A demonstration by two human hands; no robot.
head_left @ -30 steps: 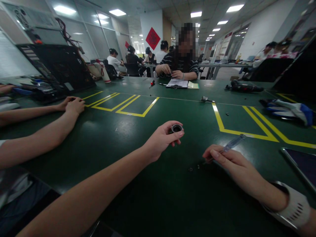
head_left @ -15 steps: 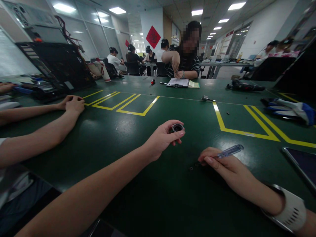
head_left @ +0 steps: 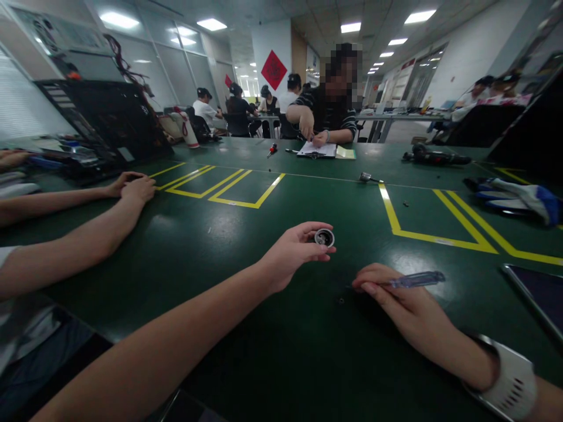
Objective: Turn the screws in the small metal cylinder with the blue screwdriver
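Note:
Near the middle of the view, my left hand [head_left: 295, 255] grips a small round metal ring part [head_left: 324, 237] between thumb and fingers, its hollow face turned toward me. To the right and lower, my right hand [head_left: 398, 296] is closed around a screwdriver with a clear bluish handle [head_left: 417, 279], which points up and right. A tiny dark nut-like piece [head_left: 341, 300] lies on the green table [head_left: 281, 351] just left of my right fingertips. The screwdriver's tip is too dark to make out.
Another person's hands [head_left: 137, 186] rest at the left. Across the table, a person writes on a clipboard [head_left: 316, 150]. Farther right lie a metal-headed tool [head_left: 369, 177], a black power tool [head_left: 435, 155], gloves [head_left: 519, 198] and a phone [head_left: 539, 296].
My left hand has moved slightly right and down, and the ring's opening now faces me more. The screwdriver handle in my right hand has tipped lower and shifted right.

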